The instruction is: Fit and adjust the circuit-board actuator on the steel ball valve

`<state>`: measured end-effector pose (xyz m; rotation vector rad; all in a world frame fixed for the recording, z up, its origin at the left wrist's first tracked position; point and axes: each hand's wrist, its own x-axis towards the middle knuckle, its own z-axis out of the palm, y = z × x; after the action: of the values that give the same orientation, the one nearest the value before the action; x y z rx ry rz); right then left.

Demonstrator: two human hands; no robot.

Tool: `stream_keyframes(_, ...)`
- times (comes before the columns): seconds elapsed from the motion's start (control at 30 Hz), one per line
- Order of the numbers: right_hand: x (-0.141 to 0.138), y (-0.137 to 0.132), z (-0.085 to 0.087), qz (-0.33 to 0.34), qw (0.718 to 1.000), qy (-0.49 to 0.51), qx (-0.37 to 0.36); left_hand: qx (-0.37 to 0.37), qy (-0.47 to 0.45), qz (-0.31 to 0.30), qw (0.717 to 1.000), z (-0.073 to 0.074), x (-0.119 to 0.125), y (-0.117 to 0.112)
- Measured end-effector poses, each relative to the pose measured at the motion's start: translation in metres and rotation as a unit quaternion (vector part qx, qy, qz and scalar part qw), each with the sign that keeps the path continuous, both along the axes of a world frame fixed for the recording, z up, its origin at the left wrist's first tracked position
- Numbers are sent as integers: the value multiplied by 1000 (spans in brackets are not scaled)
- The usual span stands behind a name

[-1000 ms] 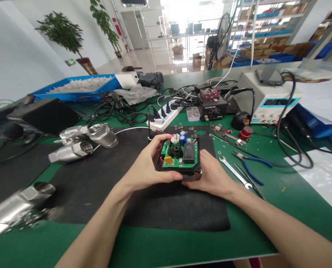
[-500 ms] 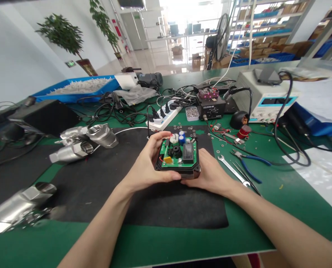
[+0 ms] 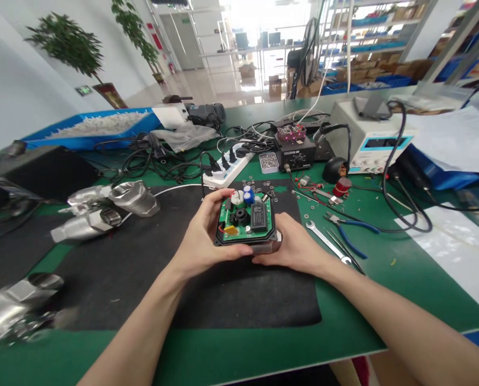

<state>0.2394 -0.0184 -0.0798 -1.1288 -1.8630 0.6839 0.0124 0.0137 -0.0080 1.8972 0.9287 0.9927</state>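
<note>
A black housing with a green circuit board [image 3: 244, 234] in its open top is held between both hands above a black mat [image 3: 247, 300]. On the board are a black block-shaped component, a round black part, blue and white capacitors and a yellow component. My left hand [image 3: 203, 236] wraps the left side, thumb along the front edge. Gripping the lower right side, my right hand [image 3: 293, 241] has its thumb near the left thumb. The fingers beneath and behind the housing are hidden. Several small nuts lie on the bench just behind it.
Steel valve bodies [image 3: 88, 225] lie at the left. To the right are a wrench [image 3: 328, 242], blue-handled pliers [image 3: 354, 236] and a power supply [image 3: 371, 142]. A power strip [image 3: 229, 169], soldering station [image 3: 297, 155] and tangled cables stand behind; a blue tray [image 3: 30, 140] is back left.
The view has shifted slightly, so the scene sits further left. Both hands keep their hold on the housing, which looks tilted a little differently, with its lower front showing more.
</note>
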Motion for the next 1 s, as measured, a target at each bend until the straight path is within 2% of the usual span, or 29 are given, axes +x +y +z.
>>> stream_keyframes(0.17, 0, 0, 1, 8, 1000, 0, -2, 19, 8, -13, 1000, 3, 1, -4)
stream_keyframes(0.8, -1, -3, 7, 9, 1000, 10, -28, -16, 10, -13, 1000, 6, 2, -6)
stream_keyframes(1.0, 0, 4, 3, 2, 999, -36, 4, 5, 41, -6, 999, 9, -8, -8)
